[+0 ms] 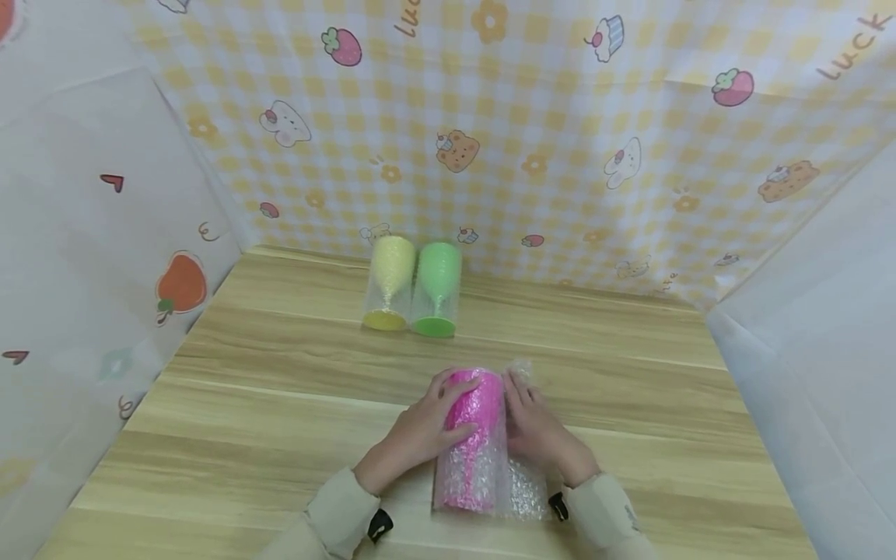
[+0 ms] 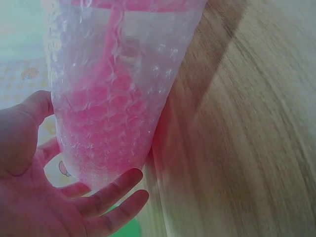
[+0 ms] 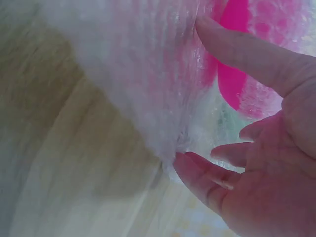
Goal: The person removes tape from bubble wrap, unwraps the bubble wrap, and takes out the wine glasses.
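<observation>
A pink goblet [image 1: 477, 404] wrapped in bubble wrap stands near the front of the wooden table, bowl up. My left hand [image 1: 425, 420] holds it from the left, thumb across the front and fingers round the upper part. In the left wrist view, that hand's spread fingers lie against the wrapped bowl [image 2: 103, 128]. On the goblet's right side, a loose flap of bubble wrap [image 1: 526, 490] hangs out. My right hand [image 1: 539, 428] touches this flap with fairly straight fingers. The right wrist view has its thumb on the wrap [image 3: 143, 74] and a fingertip at the edge.
A yellow goblet [image 1: 392, 268] and a green goblet [image 1: 439, 272], both in clear wrap, stand side by side toward the back of the table [image 1: 280, 365]. Behind them hangs a checked cloth [image 1: 532, 117]. White sheets [image 1: 70, 233] flank the table.
</observation>
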Action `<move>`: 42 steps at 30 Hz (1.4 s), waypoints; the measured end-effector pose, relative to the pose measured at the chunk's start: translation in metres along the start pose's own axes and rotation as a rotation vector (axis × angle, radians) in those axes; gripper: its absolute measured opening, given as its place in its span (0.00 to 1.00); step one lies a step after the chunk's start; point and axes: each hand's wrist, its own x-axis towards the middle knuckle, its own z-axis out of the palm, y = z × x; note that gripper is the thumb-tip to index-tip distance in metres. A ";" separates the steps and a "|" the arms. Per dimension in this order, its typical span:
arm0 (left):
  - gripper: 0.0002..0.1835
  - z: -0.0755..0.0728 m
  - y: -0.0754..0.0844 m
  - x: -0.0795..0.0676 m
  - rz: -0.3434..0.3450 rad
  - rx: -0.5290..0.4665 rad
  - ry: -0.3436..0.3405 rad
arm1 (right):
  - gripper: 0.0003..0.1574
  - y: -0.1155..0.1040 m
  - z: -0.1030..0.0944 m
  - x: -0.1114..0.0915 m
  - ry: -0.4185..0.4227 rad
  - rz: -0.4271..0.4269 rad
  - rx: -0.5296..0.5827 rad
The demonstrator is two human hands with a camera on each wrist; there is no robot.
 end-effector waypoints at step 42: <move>0.38 0.031 0.067 0.017 0.038 0.744 0.062 | 0.57 -0.003 0.001 -0.004 -0.055 0.029 0.002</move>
